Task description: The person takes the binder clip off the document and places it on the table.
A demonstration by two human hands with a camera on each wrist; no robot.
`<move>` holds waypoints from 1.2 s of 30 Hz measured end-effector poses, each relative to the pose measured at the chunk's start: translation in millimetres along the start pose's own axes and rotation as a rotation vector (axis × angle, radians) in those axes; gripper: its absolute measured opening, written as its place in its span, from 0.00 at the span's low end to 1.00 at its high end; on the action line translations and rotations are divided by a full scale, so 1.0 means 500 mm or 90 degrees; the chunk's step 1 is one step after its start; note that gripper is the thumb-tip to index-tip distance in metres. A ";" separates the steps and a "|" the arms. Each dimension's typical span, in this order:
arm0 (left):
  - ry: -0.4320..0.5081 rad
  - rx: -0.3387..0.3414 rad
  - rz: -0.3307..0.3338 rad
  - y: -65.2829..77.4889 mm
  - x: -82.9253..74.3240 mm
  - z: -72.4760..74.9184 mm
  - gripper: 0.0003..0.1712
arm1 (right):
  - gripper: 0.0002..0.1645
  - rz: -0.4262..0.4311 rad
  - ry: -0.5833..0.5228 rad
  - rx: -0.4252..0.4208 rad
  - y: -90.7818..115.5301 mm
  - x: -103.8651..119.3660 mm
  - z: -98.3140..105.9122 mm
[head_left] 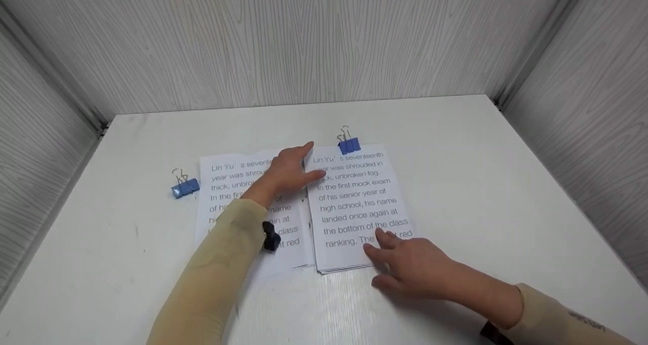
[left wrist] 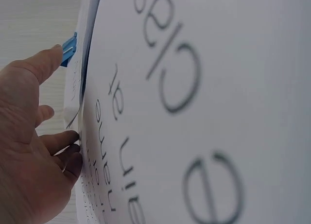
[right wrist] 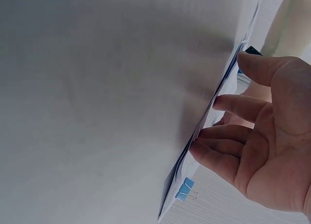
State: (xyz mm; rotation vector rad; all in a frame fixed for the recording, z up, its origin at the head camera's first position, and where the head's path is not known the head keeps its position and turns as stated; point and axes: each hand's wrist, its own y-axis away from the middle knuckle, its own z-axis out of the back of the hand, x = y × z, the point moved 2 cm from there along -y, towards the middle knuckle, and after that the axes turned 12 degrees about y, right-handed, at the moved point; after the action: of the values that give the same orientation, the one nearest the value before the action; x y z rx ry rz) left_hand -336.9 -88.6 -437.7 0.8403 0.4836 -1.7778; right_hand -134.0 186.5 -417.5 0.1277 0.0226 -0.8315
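Observation:
Two stacks of printed paper lie side by side on the white table. Over the upper part of the left stack (head_left: 283,261) reaches my left hand (head_left: 288,170), fingers spread, its fingertips at the top left corner of the right stack (head_left: 349,258). My right hand (head_left: 417,266) is at the lower right corner of the right stack, its loosely bent fingertips on the paper's edge; in the right wrist view those fingers (right wrist: 228,158) touch the sheets' side. A blue binder clip (head_left: 349,145) with wire handles up sits at the right stack's top edge.
Another blue binder clip (head_left: 185,188) stands on the table just left of the left stack. Pale wood-grain panels (head_left: 304,46) rise behind the table (head_left: 126,218) and on both sides. A small dark object (head_left: 271,236) is on the left sleeve's cuff side.

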 end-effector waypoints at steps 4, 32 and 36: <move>0.008 0.001 0.004 0.002 -0.001 -0.002 0.55 | 0.36 0.001 -0.001 0.004 0.001 0.001 0.002; 0.342 0.017 -0.019 -0.007 0.000 0.004 0.36 | 0.35 -0.003 -0.009 0.001 -0.001 0.001 0.003; 0.354 0.010 -0.019 -0.003 -0.005 0.006 0.37 | 0.35 -0.008 -0.008 0.007 -0.004 0.001 0.002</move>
State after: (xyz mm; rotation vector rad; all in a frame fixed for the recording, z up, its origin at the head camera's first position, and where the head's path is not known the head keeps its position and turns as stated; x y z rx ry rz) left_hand -338.8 -88.5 -434.2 1.3502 0.8435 -1.5624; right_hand -135.1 184.8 -417.0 0.1325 0.0065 -0.8455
